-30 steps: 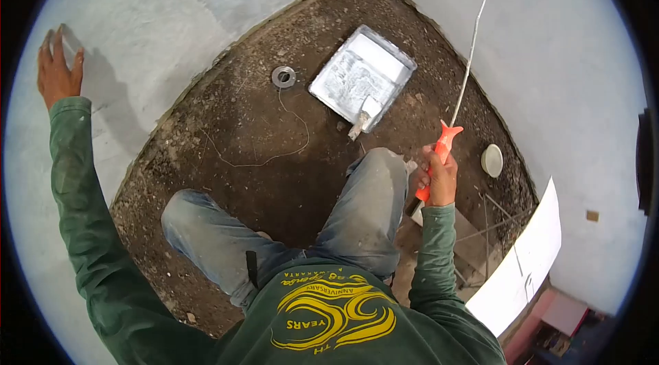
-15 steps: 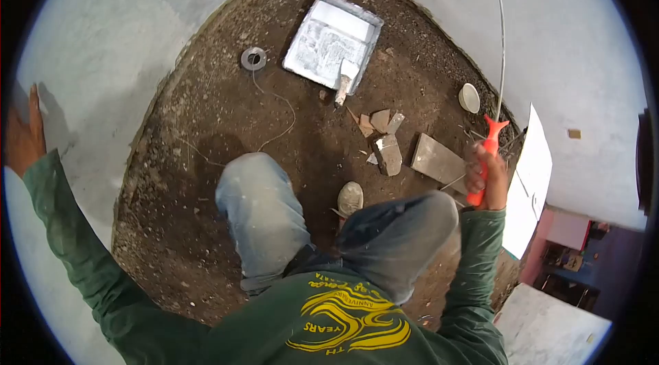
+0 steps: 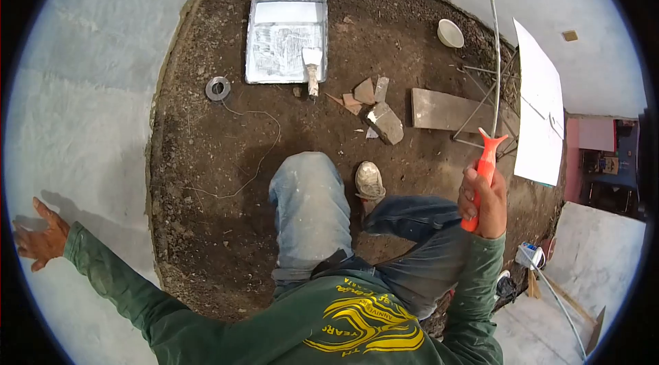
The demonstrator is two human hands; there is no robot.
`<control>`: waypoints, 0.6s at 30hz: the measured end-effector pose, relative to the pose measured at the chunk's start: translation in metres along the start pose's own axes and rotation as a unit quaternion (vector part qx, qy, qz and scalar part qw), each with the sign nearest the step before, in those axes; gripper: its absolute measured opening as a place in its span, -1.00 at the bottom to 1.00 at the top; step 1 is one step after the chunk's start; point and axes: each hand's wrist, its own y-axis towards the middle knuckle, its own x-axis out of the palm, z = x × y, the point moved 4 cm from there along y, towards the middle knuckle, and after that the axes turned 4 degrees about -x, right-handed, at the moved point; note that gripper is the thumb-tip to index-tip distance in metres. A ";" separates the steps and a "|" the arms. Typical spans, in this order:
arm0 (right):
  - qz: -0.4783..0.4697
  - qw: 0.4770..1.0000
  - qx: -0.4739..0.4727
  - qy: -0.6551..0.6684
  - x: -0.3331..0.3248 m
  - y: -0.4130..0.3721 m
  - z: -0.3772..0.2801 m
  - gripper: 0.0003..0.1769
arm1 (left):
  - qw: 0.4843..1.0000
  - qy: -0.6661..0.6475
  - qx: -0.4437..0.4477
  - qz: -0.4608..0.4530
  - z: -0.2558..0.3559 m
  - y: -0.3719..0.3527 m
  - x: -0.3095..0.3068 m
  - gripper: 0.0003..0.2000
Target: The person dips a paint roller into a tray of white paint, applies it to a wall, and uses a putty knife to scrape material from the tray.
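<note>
My right hand (image 3: 484,202) grips the orange handle (image 3: 483,169) of a paint roller. Its thin metal rod (image 3: 492,42) runs up and out of the top of the view, so the roller head is hidden. My left hand (image 3: 38,234) is spread flat against the grey plastered wall (image 3: 75,104) at the far left. A paint tray (image 3: 285,39) with white paint lies on the dirt floor ahead, and a small brush (image 3: 312,66) rests on its right edge. My knees, in paint-spotted jeans, are bent below me.
Broken tile pieces (image 3: 376,112) and a flat slab (image 3: 449,110) lie on the dirt. A white bowl (image 3: 449,33), a wire coil (image 3: 217,88), a white board (image 3: 539,114) and a metal frame (image 3: 480,101) are around. A doorway opens at right.
The view has swung right and the tray now lies further left. My left hand slid down along the wall. My right hand stayed on the orange handle, now held more upright.
</note>
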 end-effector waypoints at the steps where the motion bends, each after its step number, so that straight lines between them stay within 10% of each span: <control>1: 0.004 1.000 0.002 -0.001 0.004 -0.003 0.001 -0.80 | 1.000 -0.018 -0.010 0.005 -0.001 -0.002 0.001 -0.15; 2: 0.000 1.000 0.005 0.011 0.009 -0.004 0.002 -0.80 | 1.000 -0.021 -0.010 0.001 0.006 -0.002 -0.001 -0.15; 3: -0.007 1.000 0.006 0.020 0.012 -0.004 0.001 -0.81 | 0.946 0.304 0.046 -0.102 0.013 -0.005 0.006 -0.17; 4: -0.011 1.000 0.006 0.013 0.015 0.001 -0.001 -0.81 | 0.775 0.594 0.099 -0.193 0.012 -0.010 0.006 -0.18; 5: -0.027 1.000 0.006 0.014 0.019 0.007 -0.002 -0.81 | 0.769 0.599 0.103 -0.197 0.030 -0.001 -0.005 -0.18; 8: -0.059 0.998 -0.001 0.030 0.035 0.021 -0.001 -0.83 | 0.855 0.344 -0.190 -0.339 0.054 0.021 -0.008 -0.20; 13: -0.137 0.989 0.013 0.055 0.073 0.052 0.034 -0.84 | 0.999 -0.007 -0.023 -0.039 0.036 0.001 -0.013 -0.20; 18: -0.236 0.967 0.052 0.077 0.099 0.066 0.073 -0.86 | 0.997 -0.012 -0.008 -0.069 0.049 0.006 -0.024 -0.20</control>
